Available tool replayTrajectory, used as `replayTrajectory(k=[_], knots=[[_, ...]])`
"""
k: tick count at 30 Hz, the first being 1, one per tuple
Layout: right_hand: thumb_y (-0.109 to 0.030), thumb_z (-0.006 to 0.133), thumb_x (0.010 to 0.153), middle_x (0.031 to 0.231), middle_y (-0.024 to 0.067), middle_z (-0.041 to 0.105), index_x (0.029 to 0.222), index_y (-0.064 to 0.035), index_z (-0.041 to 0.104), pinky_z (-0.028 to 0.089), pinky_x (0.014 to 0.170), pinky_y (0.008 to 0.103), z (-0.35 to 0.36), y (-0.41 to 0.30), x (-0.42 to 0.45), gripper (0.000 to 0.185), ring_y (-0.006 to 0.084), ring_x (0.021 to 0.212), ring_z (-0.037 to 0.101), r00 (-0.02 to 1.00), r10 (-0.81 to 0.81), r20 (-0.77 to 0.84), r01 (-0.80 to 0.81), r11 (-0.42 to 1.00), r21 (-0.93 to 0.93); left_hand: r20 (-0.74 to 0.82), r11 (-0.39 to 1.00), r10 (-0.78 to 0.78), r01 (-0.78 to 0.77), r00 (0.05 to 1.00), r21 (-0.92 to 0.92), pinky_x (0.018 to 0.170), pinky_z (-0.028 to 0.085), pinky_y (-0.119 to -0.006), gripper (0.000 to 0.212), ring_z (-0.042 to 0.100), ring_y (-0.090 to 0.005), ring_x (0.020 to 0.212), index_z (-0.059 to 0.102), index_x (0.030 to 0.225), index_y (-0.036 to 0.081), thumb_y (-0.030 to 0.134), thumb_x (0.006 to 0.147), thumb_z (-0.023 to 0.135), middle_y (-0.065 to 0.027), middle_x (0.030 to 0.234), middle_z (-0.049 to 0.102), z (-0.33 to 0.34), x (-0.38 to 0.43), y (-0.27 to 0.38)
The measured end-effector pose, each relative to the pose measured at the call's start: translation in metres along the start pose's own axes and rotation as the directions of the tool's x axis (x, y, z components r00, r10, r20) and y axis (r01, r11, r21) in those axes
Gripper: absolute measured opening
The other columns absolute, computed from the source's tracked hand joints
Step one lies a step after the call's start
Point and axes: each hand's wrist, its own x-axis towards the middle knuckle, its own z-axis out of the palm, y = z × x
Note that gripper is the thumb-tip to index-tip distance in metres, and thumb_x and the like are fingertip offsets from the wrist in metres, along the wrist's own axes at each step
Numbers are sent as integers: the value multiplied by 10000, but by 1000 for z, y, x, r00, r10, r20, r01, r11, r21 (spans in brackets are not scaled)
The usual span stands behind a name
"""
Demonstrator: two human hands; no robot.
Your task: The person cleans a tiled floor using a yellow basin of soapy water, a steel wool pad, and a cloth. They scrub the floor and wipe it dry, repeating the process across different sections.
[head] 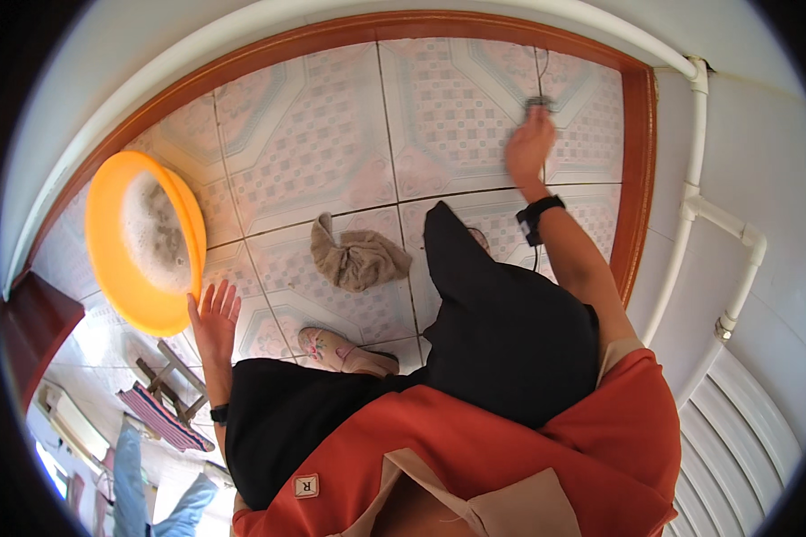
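On the right side of the view, my right hand [532,144] reaches down to the tiled floor [349,154], its fingers closed on a small dark scrubber [539,103]; motion blurs both. My left hand [215,319] is held palm up with fingers apart, close beside the rim of a yellow plastic basin [97,255]. Whether it touches the rim I cannot tell. Soapy, greyish water [158,231] with white foam lies in the basin. A crumpled brown cloth [359,262] rests on the tiles between my hands.
Brown baseboard [638,168] edges the floor. White pipes [695,141] and a white radiator [732,416] run along the right wall. A folding stool [164,416] with a striped seat stands at lower left, near hanging blue garments [127,470]. My shoe [326,346] is below the cloth.
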Motion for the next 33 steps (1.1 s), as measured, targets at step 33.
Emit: replayTrajectory(k=[33], knots=[[-129, 490, 955, 1475, 317, 456, 1423, 94, 466, 305, 1182, 527, 16, 8, 33, 519, 480, 1385, 411, 983, 46, 179, -32, 997, -77, -11, 996, -14, 13, 1000, -93, 1065, 487, -471, 504, 524, -345, 1346, 524, 1294, 11, 414, 995, 575, -239, 1483, 497, 4, 26, 7]])
